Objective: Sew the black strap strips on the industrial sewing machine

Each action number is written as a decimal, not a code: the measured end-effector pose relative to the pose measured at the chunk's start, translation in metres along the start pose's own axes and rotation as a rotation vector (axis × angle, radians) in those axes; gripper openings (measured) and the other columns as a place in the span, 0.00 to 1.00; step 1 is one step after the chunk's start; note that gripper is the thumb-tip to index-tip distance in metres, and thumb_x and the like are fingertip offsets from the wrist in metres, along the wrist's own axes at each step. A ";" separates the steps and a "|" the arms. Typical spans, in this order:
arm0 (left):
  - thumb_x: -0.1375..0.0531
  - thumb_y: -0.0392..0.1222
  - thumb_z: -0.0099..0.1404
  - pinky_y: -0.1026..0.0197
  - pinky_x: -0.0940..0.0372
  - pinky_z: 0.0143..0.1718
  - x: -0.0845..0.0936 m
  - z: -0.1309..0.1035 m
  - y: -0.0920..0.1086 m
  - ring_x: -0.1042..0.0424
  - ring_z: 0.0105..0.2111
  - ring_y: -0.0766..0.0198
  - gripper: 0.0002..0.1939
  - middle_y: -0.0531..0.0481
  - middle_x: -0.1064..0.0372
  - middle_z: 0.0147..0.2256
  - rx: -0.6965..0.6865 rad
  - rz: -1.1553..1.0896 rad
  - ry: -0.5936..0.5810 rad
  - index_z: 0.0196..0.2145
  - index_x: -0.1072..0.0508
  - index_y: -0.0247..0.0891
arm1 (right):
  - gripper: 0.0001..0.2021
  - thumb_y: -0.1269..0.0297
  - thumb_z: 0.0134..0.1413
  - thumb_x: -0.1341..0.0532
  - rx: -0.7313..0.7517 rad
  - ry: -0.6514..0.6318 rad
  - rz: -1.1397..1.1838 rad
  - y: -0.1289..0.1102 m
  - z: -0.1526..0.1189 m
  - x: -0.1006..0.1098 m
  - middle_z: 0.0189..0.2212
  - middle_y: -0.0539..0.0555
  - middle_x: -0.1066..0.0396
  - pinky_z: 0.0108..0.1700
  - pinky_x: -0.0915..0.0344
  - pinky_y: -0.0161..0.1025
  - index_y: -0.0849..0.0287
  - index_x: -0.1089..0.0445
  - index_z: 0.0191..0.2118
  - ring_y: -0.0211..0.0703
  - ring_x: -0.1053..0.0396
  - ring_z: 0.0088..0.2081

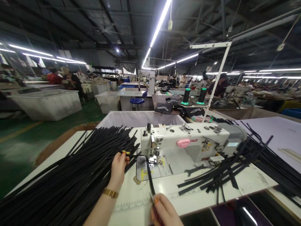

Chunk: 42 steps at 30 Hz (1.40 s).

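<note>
Left hand (120, 161) beside, right hand (163, 208) before the machine (185, 138)

One black strip (150, 177) is stretched from under the machine's sewing end toward its front, long axis angled slightly rightward. Its near end is met by the right hand, the nearer one, in which a slim tool (151, 197) is grasped; whether the strip is also gripped cannot be told. Left of the machine, a dark band (134, 155) is pinched.
</note>
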<state>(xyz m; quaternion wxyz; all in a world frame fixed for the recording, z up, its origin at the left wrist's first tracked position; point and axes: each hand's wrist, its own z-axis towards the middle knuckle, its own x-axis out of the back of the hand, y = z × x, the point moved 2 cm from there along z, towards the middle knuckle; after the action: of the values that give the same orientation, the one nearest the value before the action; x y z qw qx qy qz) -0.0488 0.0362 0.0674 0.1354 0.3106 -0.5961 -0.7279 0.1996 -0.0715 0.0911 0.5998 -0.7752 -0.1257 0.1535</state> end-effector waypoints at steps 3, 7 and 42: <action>0.35 0.55 0.56 0.66 0.37 0.28 0.001 -0.008 -0.004 0.34 0.26 0.68 0.18 0.56 0.35 0.27 -0.030 -0.031 -0.012 0.31 0.35 0.38 | 0.16 0.51 0.52 0.37 -0.196 -0.114 0.478 -0.010 0.063 -0.036 0.23 0.45 0.35 0.15 0.59 0.25 0.58 0.37 0.34 0.26 0.48 0.16; 0.35 0.52 0.59 0.67 0.39 0.25 0.003 -0.005 -0.008 0.37 0.23 0.69 0.17 0.58 0.38 0.23 0.007 -0.093 -0.002 0.28 0.37 0.39 | 0.11 0.59 0.61 0.43 -0.299 -0.008 0.641 -0.014 0.129 -0.059 0.20 0.45 0.37 0.14 0.59 0.24 0.60 0.38 0.31 0.25 0.48 0.14; 0.34 0.45 0.59 0.69 0.47 0.18 0.002 -0.148 0.135 0.49 0.19 0.72 0.14 0.58 0.47 0.21 0.089 -0.469 -0.117 0.25 0.35 0.39 | 0.08 0.61 0.60 0.43 0.562 -0.011 -0.530 -0.055 -0.057 -0.042 0.32 0.51 0.27 0.35 0.36 0.33 0.55 0.31 0.43 0.39 0.30 0.33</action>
<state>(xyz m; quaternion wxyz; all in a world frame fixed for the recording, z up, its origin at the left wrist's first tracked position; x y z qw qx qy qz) 0.0173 -0.1153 0.1806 -0.0858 0.4037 -0.5459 -0.7292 0.1825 -0.1250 0.1612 0.8071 -0.5202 -0.2781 0.0259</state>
